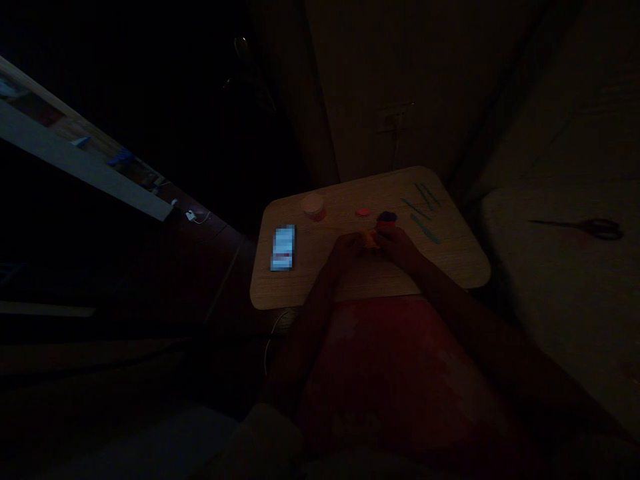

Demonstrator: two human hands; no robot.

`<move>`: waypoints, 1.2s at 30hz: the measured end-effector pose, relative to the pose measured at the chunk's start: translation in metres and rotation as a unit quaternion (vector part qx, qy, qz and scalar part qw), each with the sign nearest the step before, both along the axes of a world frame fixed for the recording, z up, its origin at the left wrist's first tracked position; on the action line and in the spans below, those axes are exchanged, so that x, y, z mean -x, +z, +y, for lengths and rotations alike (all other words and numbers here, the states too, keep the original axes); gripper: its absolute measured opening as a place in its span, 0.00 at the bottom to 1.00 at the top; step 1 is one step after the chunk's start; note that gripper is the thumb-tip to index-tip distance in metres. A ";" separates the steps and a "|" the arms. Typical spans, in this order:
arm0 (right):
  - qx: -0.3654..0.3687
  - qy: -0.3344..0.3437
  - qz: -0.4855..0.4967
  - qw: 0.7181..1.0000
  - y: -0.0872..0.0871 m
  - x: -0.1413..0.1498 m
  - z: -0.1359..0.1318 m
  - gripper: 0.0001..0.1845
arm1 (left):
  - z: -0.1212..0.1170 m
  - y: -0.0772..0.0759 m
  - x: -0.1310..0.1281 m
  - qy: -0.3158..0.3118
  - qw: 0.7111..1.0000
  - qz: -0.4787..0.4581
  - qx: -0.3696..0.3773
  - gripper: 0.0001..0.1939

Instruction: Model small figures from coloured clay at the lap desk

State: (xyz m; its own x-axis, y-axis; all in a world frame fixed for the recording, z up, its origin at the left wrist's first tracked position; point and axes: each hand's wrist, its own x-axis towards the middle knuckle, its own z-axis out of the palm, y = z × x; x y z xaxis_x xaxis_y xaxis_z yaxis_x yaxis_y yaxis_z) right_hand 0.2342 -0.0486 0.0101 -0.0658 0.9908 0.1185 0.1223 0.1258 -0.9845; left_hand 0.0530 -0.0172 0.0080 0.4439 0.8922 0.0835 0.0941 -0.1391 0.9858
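Dark red sleeveless-looking top (pixel 395 380) over torso, dim fabric, paler blotches on front, print or light undecidable. Left forearm (pixel 315 313) and right forearm (pixel 465 320) bare. Left hand (pixel 347 250) and right hand (pixel 400 248) bare.

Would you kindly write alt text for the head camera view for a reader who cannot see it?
The left hand and right hand hold an orange clay lump over a wooden table. Nearby lie a pink disc, a dark lump, green strips, a tub and a blurred phone.

No legible text anywhere, smartphone (pixel 283 247) screen pixelated, unreadable
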 end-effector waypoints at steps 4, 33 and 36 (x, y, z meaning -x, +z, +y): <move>0.015 -0.001 -0.010 1.000 -0.005 0.000 0.001 0.26 | 0.001 -0.001 0.000 -0.008 1.000 0.003 0.004 0.33; -0.033 0.074 -0.057 0.995 -0.001 0.002 -0.002 0.26 | -0.003 -0.002 0.001 -0.042 0.993 0.053 -0.093 0.25; -0.015 0.059 -0.017 0.998 0.000 0.001 -0.002 0.26 | -0.007 0.002 0.000 -0.035 0.994 0.048 -0.089 0.26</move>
